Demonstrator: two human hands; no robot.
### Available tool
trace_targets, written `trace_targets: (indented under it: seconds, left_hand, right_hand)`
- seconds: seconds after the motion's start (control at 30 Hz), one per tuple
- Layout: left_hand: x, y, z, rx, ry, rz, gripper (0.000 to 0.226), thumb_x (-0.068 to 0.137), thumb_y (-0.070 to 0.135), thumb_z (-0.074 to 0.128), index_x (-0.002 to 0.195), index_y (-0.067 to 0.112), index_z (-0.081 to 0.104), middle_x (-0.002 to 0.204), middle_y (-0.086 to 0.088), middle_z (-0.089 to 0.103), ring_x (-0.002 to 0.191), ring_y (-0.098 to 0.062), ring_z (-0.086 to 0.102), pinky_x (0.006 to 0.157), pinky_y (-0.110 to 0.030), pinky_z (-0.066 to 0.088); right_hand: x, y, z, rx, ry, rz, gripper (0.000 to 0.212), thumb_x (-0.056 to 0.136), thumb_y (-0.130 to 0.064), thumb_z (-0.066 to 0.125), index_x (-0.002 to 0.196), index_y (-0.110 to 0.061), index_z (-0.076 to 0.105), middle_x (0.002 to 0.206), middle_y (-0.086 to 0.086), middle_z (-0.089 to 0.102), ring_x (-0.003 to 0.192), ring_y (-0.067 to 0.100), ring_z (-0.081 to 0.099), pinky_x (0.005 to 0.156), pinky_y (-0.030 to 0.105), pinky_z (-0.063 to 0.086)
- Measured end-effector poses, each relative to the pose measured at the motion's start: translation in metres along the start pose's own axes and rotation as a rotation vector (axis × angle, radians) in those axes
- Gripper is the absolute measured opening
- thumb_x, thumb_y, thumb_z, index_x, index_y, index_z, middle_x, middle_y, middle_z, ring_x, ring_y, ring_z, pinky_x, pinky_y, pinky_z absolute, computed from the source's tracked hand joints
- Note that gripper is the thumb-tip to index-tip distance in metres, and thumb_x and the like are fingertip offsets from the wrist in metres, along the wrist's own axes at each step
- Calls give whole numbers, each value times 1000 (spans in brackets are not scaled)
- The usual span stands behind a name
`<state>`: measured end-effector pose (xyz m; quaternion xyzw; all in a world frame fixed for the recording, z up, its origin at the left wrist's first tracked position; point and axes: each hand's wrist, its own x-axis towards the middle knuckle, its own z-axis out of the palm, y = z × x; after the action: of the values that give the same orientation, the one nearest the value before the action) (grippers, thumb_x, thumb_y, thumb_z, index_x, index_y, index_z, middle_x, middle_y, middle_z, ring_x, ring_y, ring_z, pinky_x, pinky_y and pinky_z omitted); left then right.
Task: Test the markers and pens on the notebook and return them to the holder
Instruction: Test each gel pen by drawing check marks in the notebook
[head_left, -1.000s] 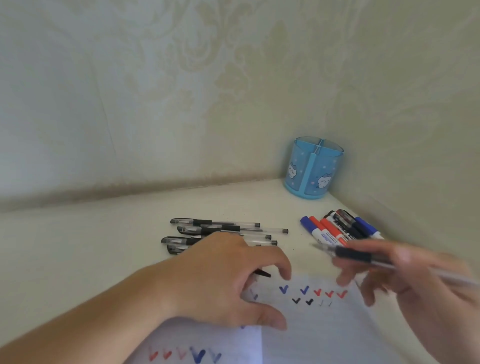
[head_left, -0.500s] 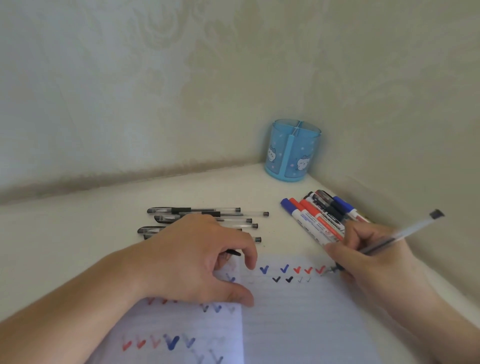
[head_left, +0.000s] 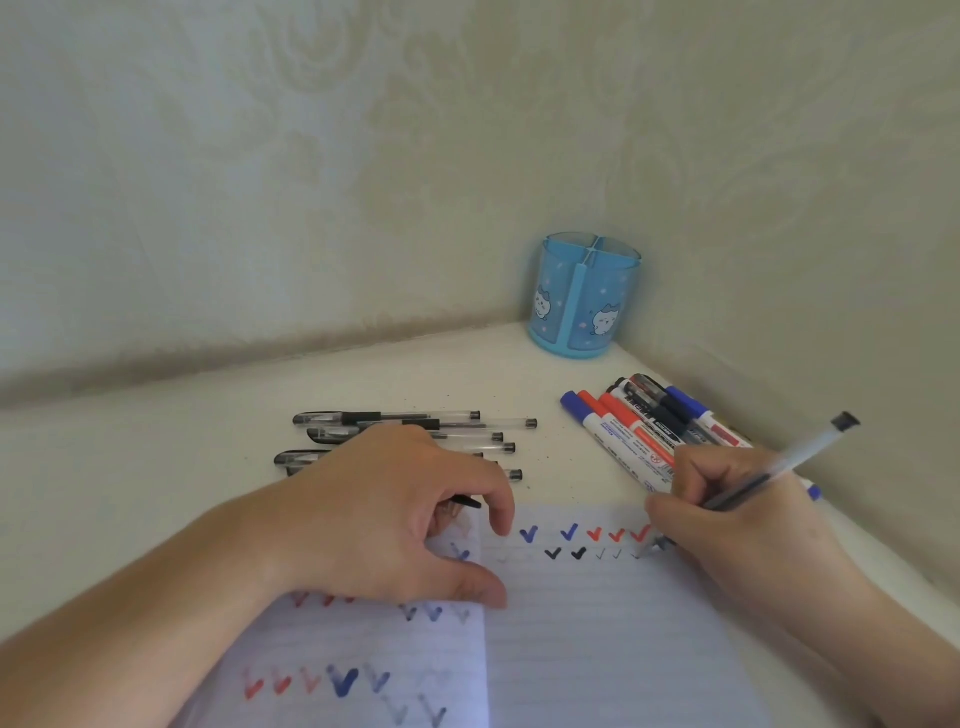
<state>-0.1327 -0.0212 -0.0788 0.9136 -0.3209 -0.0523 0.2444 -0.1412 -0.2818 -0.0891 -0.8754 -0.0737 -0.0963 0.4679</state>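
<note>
— Since half a second ago, what differs?

— Very little: the right hand keeps the same writing grip on the clear pen, and the tip now sits at the end of the lower row of ticks on the notebook, where a new faint grey tick shows.

— Start nearest. What lies closest?

— The notebook, open on the counter, with red and blue ticks on its left page and two rows of ticks along the top of the right page: blue and red above, black and thin grey below.

— And the hands?

— The left hand rests on the notebook's left page, fingers curled with the thumb tip and forefinger tip down on the paper. I cannot tell whether it holds the small black piece that shows under its fingers. The right hand pinches the clear pen between thumb and fingers, barrel tilted up and to the right, black end cap highest.

— Beyond them?

— Behind the left hand, a group of capped gel pens lies side by side on the counter, partly hidden by the knuckles. Just beyond the right hand, whiteboard markers with blue, red and black caps lie packed together near the right wall.

— Farthest?

— The blue holder stands upright in the corner, well apart from both hands, with nothing seen sticking out of its compartments.
</note>
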Motion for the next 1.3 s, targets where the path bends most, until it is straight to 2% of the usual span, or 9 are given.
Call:
trace_targets:
  seconds: [0.17,0.3,0.37,0.53,0.67,0.8,0.9,1.2,1.3]
  left_hand:
    - [1,0,1,-4,-4,28,36,69,60,77,95,42,60,49,11,42,49,-7,42,56,-10,33]
    - [-1,2,1,-188,75,111,35,84,35,72,107,39,46,61,0,38,55,-15,36,53,-20,32]
    - [-2,2,1,-307,117,152,28,94,23,55,111,32,35,68,-5,39,61,-20,35,58,-30,36]
    - [1,2,0,-416,217,99,13,99,26,40,102,32,29,82,-2,52,76,-25,46,74,-36,47]
    - [3,2,1,-500,226,81,10,97,22,49,98,28,41,83,9,65,81,-20,60,76,-42,52]
    - [5,4,2,-497,250,86,7,97,17,57,97,23,53,78,20,61,74,2,57,72,-11,43]
    - [6,7,1,-421,257,88,9,97,16,58,97,24,54,74,26,58,66,5,53,65,-5,37]
    - [4,8,4,-413,227,136,7,95,26,60,102,26,61,81,21,62,68,-4,55,65,-15,43]
    - [3,9,5,-420,211,145,8,94,29,63,102,30,63,90,12,69,75,-21,64,69,-40,51]
  right_hand:
    - [1,5,-1,13,41,8,48,73,7,68,44,-13,35,42,0,33,39,6,29,40,10,27]
    - [1,3,-3,251,70,18,60,51,-57,84,57,-11,47,41,3,45,39,14,34,49,24,34]
    - [1,1,-6,395,50,0,69,37,-67,85,60,-11,51,44,2,46,40,15,33,49,29,34]
    - [-4,-8,-11,698,-316,-196,49,63,-47,80,96,-11,76,82,24,71,57,33,58,43,23,37]
    - [-4,-7,-9,740,-200,-233,20,59,-17,70,79,-17,70,50,17,58,40,25,48,44,18,32]
    - [-7,-11,-7,668,-173,-243,36,53,-37,90,67,-16,64,54,19,63,39,23,52,47,14,43]
    - [-9,-13,-6,701,-168,-234,38,56,-42,89,67,-14,66,59,23,66,40,25,55,50,13,46]
    - [-13,-18,-4,608,-181,-194,40,50,-48,89,67,-17,72,68,19,73,39,24,57,49,16,49]
    - [-14,-21,-2,578,-185,-194,40,50,-50,89,67,-17,75,70,16,74,38,27,60,48,12,47]
